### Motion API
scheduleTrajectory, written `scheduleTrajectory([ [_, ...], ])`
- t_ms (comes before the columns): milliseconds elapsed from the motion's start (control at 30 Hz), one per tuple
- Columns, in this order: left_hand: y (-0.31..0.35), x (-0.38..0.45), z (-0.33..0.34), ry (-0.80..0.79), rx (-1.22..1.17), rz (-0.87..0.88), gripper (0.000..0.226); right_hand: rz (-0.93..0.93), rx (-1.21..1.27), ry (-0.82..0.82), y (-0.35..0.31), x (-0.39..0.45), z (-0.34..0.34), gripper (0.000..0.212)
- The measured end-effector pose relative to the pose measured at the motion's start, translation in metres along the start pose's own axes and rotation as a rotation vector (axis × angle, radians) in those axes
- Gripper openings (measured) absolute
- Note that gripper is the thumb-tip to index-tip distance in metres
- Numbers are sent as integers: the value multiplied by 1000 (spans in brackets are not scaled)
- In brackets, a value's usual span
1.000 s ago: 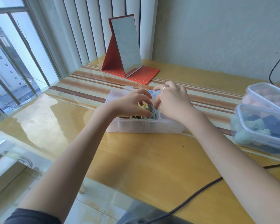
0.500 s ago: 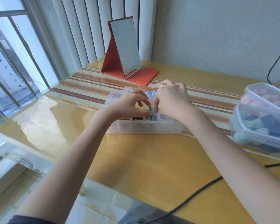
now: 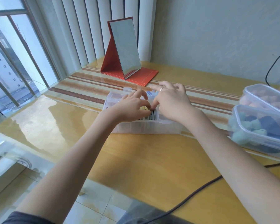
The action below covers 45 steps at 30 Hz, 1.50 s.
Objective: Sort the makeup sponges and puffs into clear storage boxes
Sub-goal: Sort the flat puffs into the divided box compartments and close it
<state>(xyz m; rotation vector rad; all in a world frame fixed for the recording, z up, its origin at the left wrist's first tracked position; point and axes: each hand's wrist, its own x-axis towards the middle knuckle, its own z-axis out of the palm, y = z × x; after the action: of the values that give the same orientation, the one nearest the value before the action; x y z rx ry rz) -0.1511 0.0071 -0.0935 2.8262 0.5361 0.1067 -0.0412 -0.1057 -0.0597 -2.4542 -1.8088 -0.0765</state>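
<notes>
Sorting appears nearly complete: two lidded clear plastic boxes (image 3: 263, 126) hold sponges, while the left hand (image 3: 132, 105) and right hand (image 3: 171, 101), fingers curled, tuck flat puffs (image 3: 151, 116) upright into the open clear plastic box (image 3: 145, 127).

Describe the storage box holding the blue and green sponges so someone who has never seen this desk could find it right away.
Start at the wooden desk and look to its right edge, where two lidded clear boxes sit side by side. The box of blue and green sponges is the nearer one. Its neighbour, the box behind it, holds pink and orange pieces, and the open box under both hands sits mid-desk.
</notes>
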Motion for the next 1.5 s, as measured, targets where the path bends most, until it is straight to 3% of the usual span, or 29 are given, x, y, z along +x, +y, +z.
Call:
scheduleTrajectory([
  [133, 0, 0, 1, -2, -60, -4, 24, 5, 35, -120, 3, 4, 8, 62],
  [300, -4, -3, -1, 232, -371, -66, 25, 65, 257, 209, 18, 7, 5, 62],
  [567, -4, -3, 0, 264, -242, -27, 27, 69, 113, 23, 12, 4, 21, 62],
  [733, -5, -4, 2, 268, -200, -13, 25, 125, 239, 228, 20, 2, 23, 59],
  [900, -3, -3, 2, 252, -174, -40, 34, 89, 165, 73, 11, -1, 29, 59],
  [1100, -5, -8, 0, 262, -122, -103, 40, 157, 419, 305, 8, -4, 34, 42],
  [1233, -16, -17, 1, 318, -152, -206, 41, 135, 339, 226, 9, -7, 37, 36],
  [1367, -22, -25, 4, 421, -113, -342, 43, 60, 505, 213, 0, -3, 51, 34],
  [1500, -20, -25, 2, 401, -77, -366, 43, 56, 625, 287, 4, 1, 59, 28],
])
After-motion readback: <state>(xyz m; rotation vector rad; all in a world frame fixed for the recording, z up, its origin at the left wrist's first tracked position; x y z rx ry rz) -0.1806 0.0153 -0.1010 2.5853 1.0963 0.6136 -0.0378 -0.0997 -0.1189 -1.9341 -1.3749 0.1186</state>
